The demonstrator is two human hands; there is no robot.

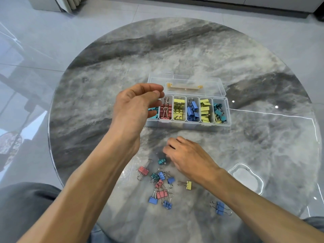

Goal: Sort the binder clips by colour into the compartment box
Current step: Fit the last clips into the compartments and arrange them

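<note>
- Left hand (135, 104) hovers over the far-left end of the clear plastic compartment box (188, 126), fingers loosely curled with thumb and fingertips close together; whether it pinches a clip I cannot tell, since nothing shows between them.
- Right hand (188, 157) lies low on the round grey marbled worktop (108, 71), knuckles up and fingers curled downward; its fingertips are hidden, so a grip cannot be confirmed.
- A small teal binder clip (162, 161) sits just beside those fingers, at about 8 o'clock from the right hand and touching or nearly touching it.
- Further unsorted clips lie loose in a cluster (160, 185) at 6 o'clock from the box: red, blue, teal and one yellow, with one blue clip (220, 207) apart at 4 o'clock.
- Inside the box, the compartments already hold teal, red, yellow, blue, yellow and teal clips from left to right.
- Judging by position, the right hand is far nearer the teal clip; the clip's wire handles are not clear, so its long axis is uncertain.
- Teal compartments sit at both ends of the box, at 11 and 1 o'clock from that clip.
</note>
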